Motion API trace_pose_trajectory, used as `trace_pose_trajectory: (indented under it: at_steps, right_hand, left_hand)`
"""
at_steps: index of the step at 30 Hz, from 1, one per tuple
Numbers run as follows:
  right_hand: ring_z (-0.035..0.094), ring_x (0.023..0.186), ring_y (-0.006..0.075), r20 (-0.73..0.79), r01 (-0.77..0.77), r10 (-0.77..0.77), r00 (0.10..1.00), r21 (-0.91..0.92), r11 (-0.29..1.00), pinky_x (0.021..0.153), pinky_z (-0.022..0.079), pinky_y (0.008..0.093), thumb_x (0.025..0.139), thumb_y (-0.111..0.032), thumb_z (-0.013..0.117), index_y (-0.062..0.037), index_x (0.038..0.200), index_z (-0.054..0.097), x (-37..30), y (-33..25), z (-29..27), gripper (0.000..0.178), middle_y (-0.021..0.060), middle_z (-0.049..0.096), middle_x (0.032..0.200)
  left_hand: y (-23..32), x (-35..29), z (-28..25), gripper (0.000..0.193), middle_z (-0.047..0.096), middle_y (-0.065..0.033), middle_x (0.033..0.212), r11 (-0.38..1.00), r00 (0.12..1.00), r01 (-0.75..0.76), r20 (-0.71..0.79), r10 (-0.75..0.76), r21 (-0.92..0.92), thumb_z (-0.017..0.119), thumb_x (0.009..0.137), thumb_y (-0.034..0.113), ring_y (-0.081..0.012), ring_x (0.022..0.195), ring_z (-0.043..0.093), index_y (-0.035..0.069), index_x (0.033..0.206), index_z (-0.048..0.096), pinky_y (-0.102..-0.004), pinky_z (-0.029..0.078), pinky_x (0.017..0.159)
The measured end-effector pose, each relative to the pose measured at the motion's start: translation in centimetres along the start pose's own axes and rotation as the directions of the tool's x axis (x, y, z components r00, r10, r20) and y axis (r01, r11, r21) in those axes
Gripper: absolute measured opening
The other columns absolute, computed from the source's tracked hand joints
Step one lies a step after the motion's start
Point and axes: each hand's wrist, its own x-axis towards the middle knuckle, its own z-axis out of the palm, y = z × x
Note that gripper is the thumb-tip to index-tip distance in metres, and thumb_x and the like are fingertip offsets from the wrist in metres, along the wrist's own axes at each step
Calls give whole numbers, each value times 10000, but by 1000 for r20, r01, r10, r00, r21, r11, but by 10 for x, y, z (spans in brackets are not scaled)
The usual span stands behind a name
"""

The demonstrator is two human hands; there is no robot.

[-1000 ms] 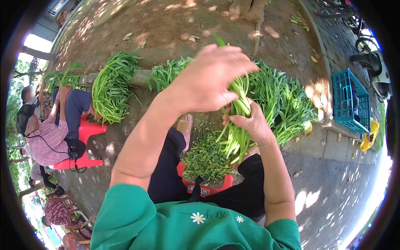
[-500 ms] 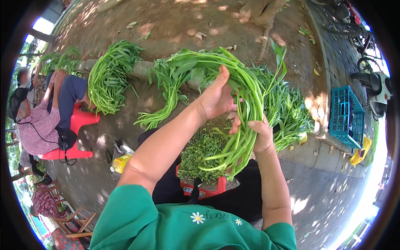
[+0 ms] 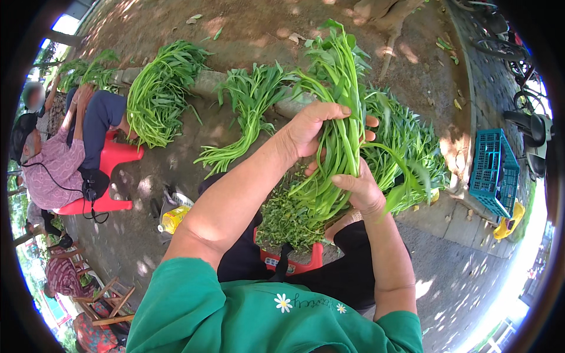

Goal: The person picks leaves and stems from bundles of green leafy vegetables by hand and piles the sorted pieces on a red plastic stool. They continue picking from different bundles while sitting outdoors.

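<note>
A bunch of water spinach [image 3: 341, 141] is held upright between my two hands, its leafy tops pointing away from me and its stems hanging toward my lap. My left hand [image 3: 315, 126] grips it from the left, thumb across the stems. Lower on the right side, my right hand [image 3: 359, 185] is wrapped round the stems, its thumb lying over them. Beneath the bunch is a heap of chopped or plucked green leaves [image 3: 285, 220] between my knees. A larger pile of water spinach [image 3: 412, 159] lies just right of my hands, and a smaller bunch [image 3: 250, 115] lies to the left.
Another big bunch of greens [image 3: 162, 97] lies further left by a low kerb. A person in a patterned shirt [image 3: 56, 165] sits on a red stool [image 3: 118, 156]. A yellow-labelled bottle [image 3: 173, 219] lies near my left knee. At right stand a blue crate [image 3: 494, 170] and a yellow bag [image 3: 509, 222].
The bunch, bent over in an arc before, now stands straighter with its leafy tops away from me. My left hand has closed round the stems; loose leaves swing beside my right wrist.
</note>
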Motion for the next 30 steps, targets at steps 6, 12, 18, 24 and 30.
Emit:
trace_pose_trajectory:
  at_steps: [6, 12, 18, 24, 30]
  right_hand:
    - [564, 1047, 252, 65, 27, -27, 998, -5, 1000, 969, 408, 365, 697, -388, 735, 57, 1264, 429, 2, -11, 0, 784, 173, 583, 1133]
    - [573, 1036, 223, -18, 77, -76, 997, 67, 995, 900, 454, 321, 788, -494, 665, 101, 1275, 394, 4, -6, -5, 815, 172, 578, 1143]
    - [546, 1088, 224, -198, 117, -106, 974, 41, 992, 940, 431, 340, 820, -437, 656, 65, 1319, 370, 1, -5, -14, 763, 143, 534, 1213]
    - [528, 1081, 196, -266, 174, -185, 946, -65, 983, 940, 387, 311, 808, -404, 685, 81, 1324, 358, 2, -3, -24, 780, 133, 545, 1193]
    - [538, 1075, 222, -199, 141, -164, 966, -123, 982, 940, 412, 355, 812, -471, 654, 43, 1379, 306, -3, -16, -24, 840, 142, 524, 1208]
  left_hand:
    - [3, -4, -8, 521, 577, -226, 1174, 995, 1000, -10, -20, 8, -98, 538, 787, 267, -330, 1006, 610, -69, 1185, 520, -446, 494, 903]
    - [-1, -3, -17, 512, 613, -194, 1085, 997, 998, -55, -5, 55, -62, 605, 791, 275, -315, 968, 621, -51, 1178, 527, -432, 504, 878]
    - [2, -1, -5, 668, 624, -138, 1036, 982, 984, -175, 22, 174, 67, 720, 733, 130, -279, 955, 629, 8, 1319, 422, -394, 497, 883]
    - [2, 2, -6, 640, 627, -116, 982, 974, 985, -136, -78, 152, 181, 686, 729, 68, -246, 933, 631, -20, 1305, 421, -375, 496, 876]
    - [3, -3, -9, 645, 632, -103, 995, 963, 992, -80, -73, 102, 256, 703, 711, 59, -195, 928, 617, -30, 1294, 443, -337, 493, 883]
